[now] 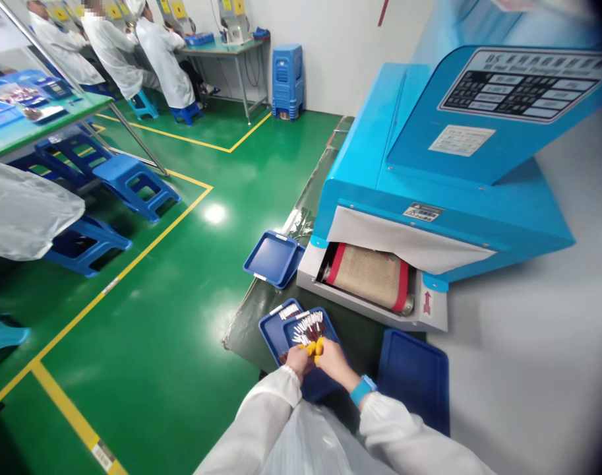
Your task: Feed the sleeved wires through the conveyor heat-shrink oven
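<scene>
My left hand [299, 360] and my right hand [331, 363] are side by side over a blue tray [333, 328], with yellow covers on the fingertips. The fingers of both are pinched together and nearly meet; whatever is between them is too small to make out. Just beyond the fingertips, a fan of dark red wires with white ends [309, 326] lies in this tray. Partly beneath it on the left is another blue tray [270, 328], which holds more white-ended wires [289, 310]. A blue band [362, 390] circles my right wrist.
Ahead stands a blue machine [362, 175] with a mesh conveyor belt [367, 274] at its opening. Blue trays lie left of it [271, 258] and at right [414, 379]. Leftward are a stool [132, 181] and a green-topped table [90, 105]; several seated people [165, 63] work farther back.
</scene>
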Demonstrator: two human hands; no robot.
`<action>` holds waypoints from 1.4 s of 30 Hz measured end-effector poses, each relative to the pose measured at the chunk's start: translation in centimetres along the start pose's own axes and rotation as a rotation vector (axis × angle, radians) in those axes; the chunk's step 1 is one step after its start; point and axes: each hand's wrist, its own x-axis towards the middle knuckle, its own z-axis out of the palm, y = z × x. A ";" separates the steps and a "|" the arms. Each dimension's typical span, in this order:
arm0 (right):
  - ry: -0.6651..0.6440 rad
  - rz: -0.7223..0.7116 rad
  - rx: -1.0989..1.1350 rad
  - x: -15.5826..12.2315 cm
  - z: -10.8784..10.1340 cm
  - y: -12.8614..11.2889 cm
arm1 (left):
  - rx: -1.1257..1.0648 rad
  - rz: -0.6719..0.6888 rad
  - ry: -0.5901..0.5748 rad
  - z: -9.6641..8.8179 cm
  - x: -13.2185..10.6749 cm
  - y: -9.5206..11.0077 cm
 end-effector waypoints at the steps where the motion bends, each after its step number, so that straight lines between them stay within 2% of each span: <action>1: -0.002 -0.003 0.025 -0.4 0.0 0.1 | -0.015 0.013 -0.006 0.2 -0.3 0.0; 4: 0.007 0.034 0.177 -1.3 -0.4 0.3 | -0.075 0.068 -0.028 0.7 -1.2 0.2; 7: 0.018 0.116 0.472 -2.2 -1.3 0.2 | -0.125 0.119 -0.076 1.4 -2.3 1.0; 10: -0.127 0.175 0.781 -3.2 -2.8 -0.2 | -0.147 0.148 -0.147 2.2 -3.3 1.8; 12: -0.249 0.176 0.878 -3.8 -3.7 -0.6 | -0.154 0.161 -0.194 2.7 -3.9 2.2; 14: -0.253 0.144 0.865 -4.2 -4.4 -1.0 | -0.162 0.175 -0.234 3.2 -4.4 2.6; 17: -0.106 0.063 0.746 -4.7 -5.4 -1.4 | -0.200 0.205 -0.275 3.8 -5.2 3.4; 20: -0.044 -0.004 0.662 -5.1 -6.3 -1.7 | -0.240 0.241 -0.289 4.2 -6.0 4.5; 24: -0.029 -0.046 0.649 -5.6 -7.3 -1.8 | -0.253 0.277 -0.296 4.7 -6.8 5.7; 29: -0.051 -0.063 0.688 -5.6 -8.2 -2.1 | -0.264 0.299 -0.237 5.2 -6.9 6.2; 42: -0.111 -0.156 0.578 -3.3 -11.5 -2.0 | -0.299 0.320 -0.189 6.8 -6.9 8.5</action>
